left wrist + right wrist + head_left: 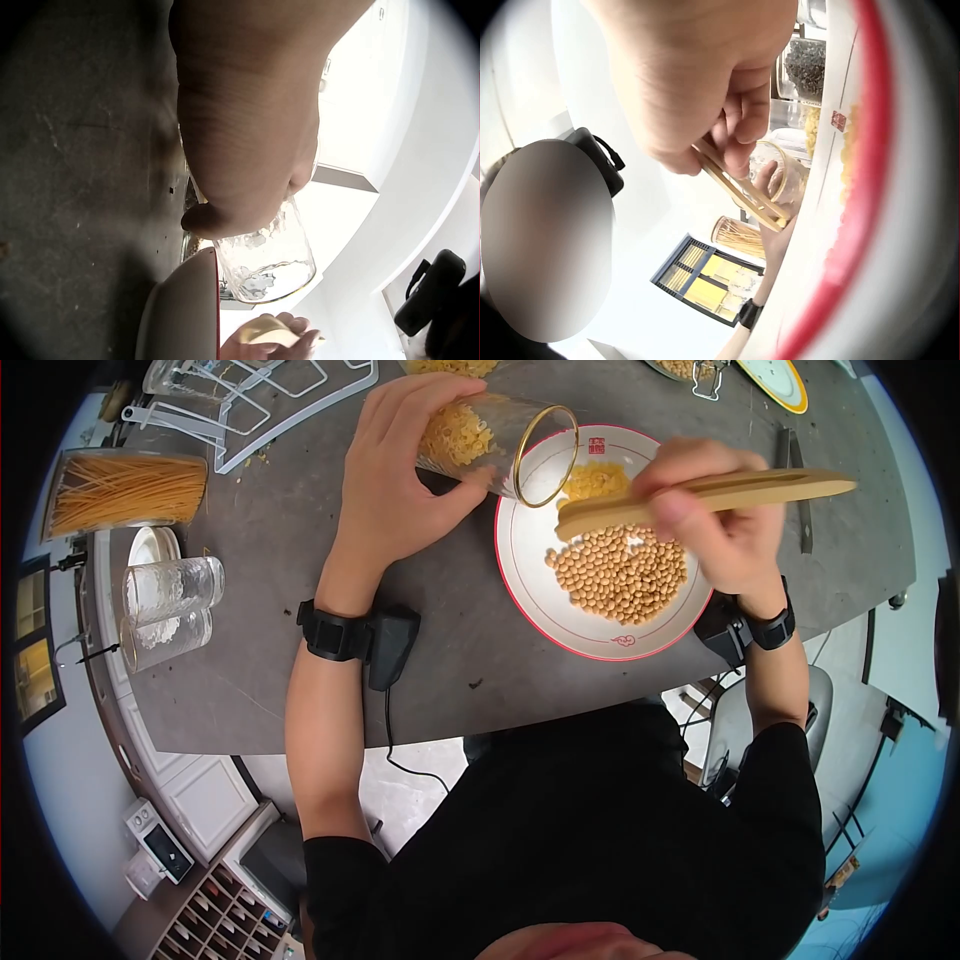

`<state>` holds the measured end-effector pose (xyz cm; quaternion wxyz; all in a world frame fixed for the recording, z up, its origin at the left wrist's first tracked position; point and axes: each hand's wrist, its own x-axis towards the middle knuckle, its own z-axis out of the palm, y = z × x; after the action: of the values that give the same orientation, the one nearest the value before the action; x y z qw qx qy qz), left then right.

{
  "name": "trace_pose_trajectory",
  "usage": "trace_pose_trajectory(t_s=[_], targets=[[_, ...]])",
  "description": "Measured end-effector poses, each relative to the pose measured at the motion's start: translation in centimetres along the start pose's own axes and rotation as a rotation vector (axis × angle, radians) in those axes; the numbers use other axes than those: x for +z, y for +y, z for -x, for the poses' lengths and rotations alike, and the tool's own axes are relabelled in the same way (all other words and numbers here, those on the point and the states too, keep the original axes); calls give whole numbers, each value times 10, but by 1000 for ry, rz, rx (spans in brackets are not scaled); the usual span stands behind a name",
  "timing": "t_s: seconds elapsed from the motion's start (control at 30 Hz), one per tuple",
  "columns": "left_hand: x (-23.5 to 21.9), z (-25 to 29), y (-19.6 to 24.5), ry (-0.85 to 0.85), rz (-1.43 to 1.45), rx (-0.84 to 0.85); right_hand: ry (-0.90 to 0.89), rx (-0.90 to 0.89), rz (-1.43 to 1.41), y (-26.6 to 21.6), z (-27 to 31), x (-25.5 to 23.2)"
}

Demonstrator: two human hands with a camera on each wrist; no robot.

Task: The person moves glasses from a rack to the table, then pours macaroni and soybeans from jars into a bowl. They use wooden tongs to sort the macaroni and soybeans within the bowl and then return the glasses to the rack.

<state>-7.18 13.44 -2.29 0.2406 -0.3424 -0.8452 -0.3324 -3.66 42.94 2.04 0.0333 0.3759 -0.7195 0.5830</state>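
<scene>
My left hand (pixel 400 490) grips a clear glass (pixel 508 425) with a gold rim, tipped on its side with the mouth toward the plate. Small yellow pasta pieces (pixel 458 440) lie inside it. My right hand (pixel 720 525) pinches wooden tongs (pixel 800 486) above the white, red-rimmed plate (pixel 525 565). In the right wrist view a small yellow piece (pixel 781 223) sits at the tips of the tongs, near the glass mouth. Tan round beans (pixel 625 580) cover the plate's near side, and a small heap of yellow pasta (pixel 597 479) lies on its far side.
At the left stand a container of spaghetti (pixel 130 490) and two clear glasses (pixel 170 610). A white wire rack (pixel 240 435) is at the back left. Dark tongs (pixel 803 500) lie right of the plate, with a yellow-rimmed dish (pixel 775 380) behind them.
</scene>
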Motion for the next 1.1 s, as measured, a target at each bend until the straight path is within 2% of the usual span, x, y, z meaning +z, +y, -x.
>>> trace_pose_trajectory(t_s=[0.07, 0.1, 0.17, 0.2, 0.23, 0.3, 0.37, 0.43, 0.5, 0.57, 1.0, 1.1], targets=[[0, 0, -1, -1, -1, 4, 174, 31, -201, -2, 2, -3], [-1, 0, -2, -3, -3, 10, 175, 31, -200, -2, 2, -1], [0, 0, -3, -6, -3, 15, 326, 46, -145, -3, -2, 9], [1, 1, -3, 0, -7, 12, 342, 33, -21, -4, -7, 13], [1, 1, -3, 5, -11, 8, 343, 33, -23, -2, -5, 10], [0, -1, 4, 4, 20, -34, 323, -29, -81, 2, 2, -1], [-1, -1, 4, 7, 47, -75, 306, 10, -130, 0, 0, -7], [0, 1, -2, 15, 18, -41, 130, 56, 319, 1, -4, -7], [0, 1, -1, 8, 18, -34, 162, 91, 332, 0, -3, -1], [0, 1, -2, 3, 13, -31, 82, 79, 417, 2, -3, 0], [1, 1, -2, 5, 5, -13, -11, 82, 476, 2, -4, 6], [0, 1, -2, 4, 4, -12, -12, -23, 469, 4, -5, 6]])
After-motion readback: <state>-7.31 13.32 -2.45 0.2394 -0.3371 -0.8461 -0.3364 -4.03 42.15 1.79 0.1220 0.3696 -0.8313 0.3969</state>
